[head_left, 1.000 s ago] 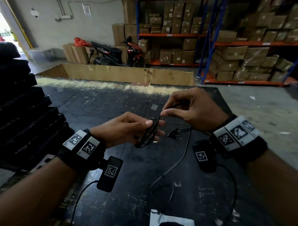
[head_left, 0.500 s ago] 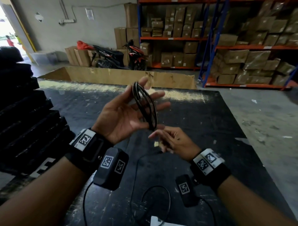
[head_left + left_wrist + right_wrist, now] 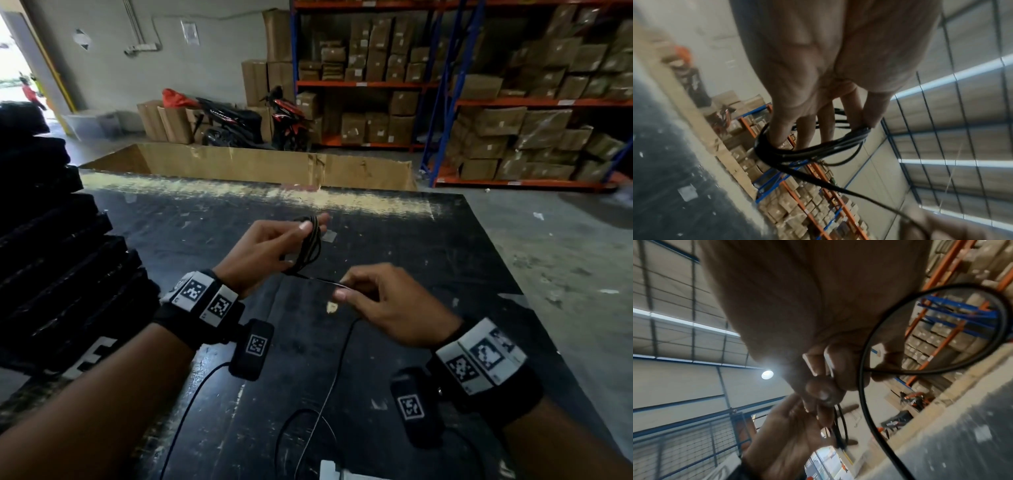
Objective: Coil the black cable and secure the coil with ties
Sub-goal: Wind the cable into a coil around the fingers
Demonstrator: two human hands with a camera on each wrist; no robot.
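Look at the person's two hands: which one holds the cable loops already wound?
The left hand: the coil of black loops hangs round its fingers. The right hand only pinches the single loose strand running from it.

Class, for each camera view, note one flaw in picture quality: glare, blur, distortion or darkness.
Head view: wide-angle bending of the blue and orange shelving, daylight blown out in the doorway at left. Left wrist view: the thin black cable coil is fairly sharp, the background smeared. Right wrist view: a round ceiling lamp flares beside the dim, backlit right hand.
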